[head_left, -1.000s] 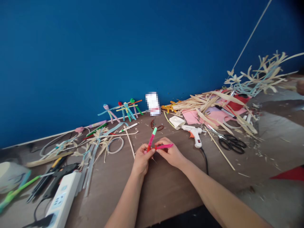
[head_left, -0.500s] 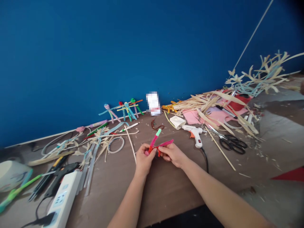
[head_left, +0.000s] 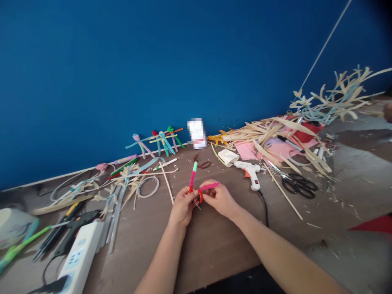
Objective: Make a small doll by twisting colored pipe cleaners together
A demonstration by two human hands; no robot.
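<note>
Your left hand [head_left: 183, 207] pinches one green-tipped pink pipe cleaner [head_left: 192, 176] upright, your right hand [head_left: 219, 199] pinches one magenta pipe cleaner [head_left: 210, 187], and one white glue gun [head_left: 251, 173] lies at two o'clock.

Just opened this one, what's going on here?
A person sits at a brown wooden table. Their left hand grips an upright pink-and-green pipe cleaner, and their right hand pinches a bright pink pipe cleaner beside it. Multicoloured pipe-cleaner figures lean against the blue wall, and a white hot glue gun lies to the right.
</note>
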